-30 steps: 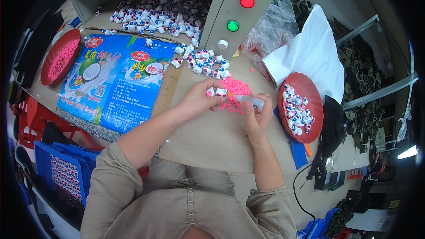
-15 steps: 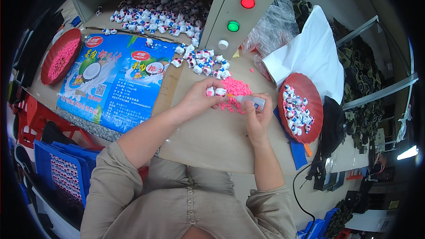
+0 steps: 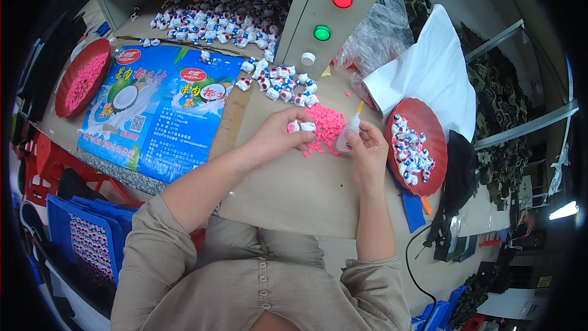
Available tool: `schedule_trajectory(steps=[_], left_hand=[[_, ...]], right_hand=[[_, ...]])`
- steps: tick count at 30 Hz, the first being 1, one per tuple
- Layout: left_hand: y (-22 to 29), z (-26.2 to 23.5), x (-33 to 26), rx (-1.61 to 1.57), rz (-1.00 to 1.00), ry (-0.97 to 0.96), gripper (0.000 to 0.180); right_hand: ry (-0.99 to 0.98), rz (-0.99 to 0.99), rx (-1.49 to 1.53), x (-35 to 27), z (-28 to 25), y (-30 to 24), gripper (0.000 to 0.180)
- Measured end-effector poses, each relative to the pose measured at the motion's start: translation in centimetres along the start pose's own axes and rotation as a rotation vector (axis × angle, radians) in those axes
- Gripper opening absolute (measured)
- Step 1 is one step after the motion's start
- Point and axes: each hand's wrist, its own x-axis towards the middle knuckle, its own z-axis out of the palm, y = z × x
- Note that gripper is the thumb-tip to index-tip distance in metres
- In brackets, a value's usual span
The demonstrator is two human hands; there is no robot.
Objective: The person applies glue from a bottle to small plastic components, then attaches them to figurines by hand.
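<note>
My left hand [image 3: 277,138] is closed round small white figurines [image 3: 307,127] with pink marks, at least two of them showing at its fingertips. A small clear glue bottle [image 3: 348,133] with a yellow nozzle stands upright in my right hand [image 3: 370,154], pinched between thumb and fingers, its tip pointing up. Between and just beyond both hands lies a heap of tiny pink pieces [image 3: 326,121]. Further back, a cluster of white, blue and pink figurines [image 3: 283,83] rests on the brown board [image 3: 288,193].
A red bowl [image 3: 440,165] of figurines stands at the right, beside a white sheet [image 3: 422,73]. At far left is another red bowl [image 3: 101,79] with pink pieces. Many figurines [image 3: 214,21] fill a grey machine [image 3: 318,18] behind. Blue printed cardboard [image 3: 165,122] lies left.
My right hand has drawn the glue bottle away from the figurines to the right and tipped it from nearly level to upright. My left hand stays in nearly the same place.
</note>
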Motion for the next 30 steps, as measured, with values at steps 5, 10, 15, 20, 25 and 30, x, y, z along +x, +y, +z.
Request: schedule_trajectory(steps=[5,10,15,20,25,30], left_hand=[[0.6,-1.1,0.4,-0.099,-0.043,0.136,0.026],[0.9,-1.0,0.3,-0.204,-0.120,0.152,0.031],[1.1,-1.2,0.2,-0.211,-0.089,0.140,0.033],[0.8,-1.2,0.2,-0.166,-0.070,0.124,0.034],[0.9,-0.3,-0.2,-0.010,-0.100,-0.004,0.031],[0.6,0.7,-0.6,0.085,-0.071,-0.100,0.030]], right_hand=[[-0.076,0.119,0.223,-0.5,-0.2,0.4,0.018],[-0.049,0.012,-0.536,-2.1,1.9,1.3,0.011],[-0.217,-0.119,-0.739,-2.7,2.5,1.0,0.017],[-0.232,-0.203,-0.922,-2.8,3.0,0.5,0.017],[-0.212,0.051,-0.292,-2.2,2.2,0.7,0.011],[-0.109,0.136,-0.040,-2.0,2.4,-0.1,0.011]])
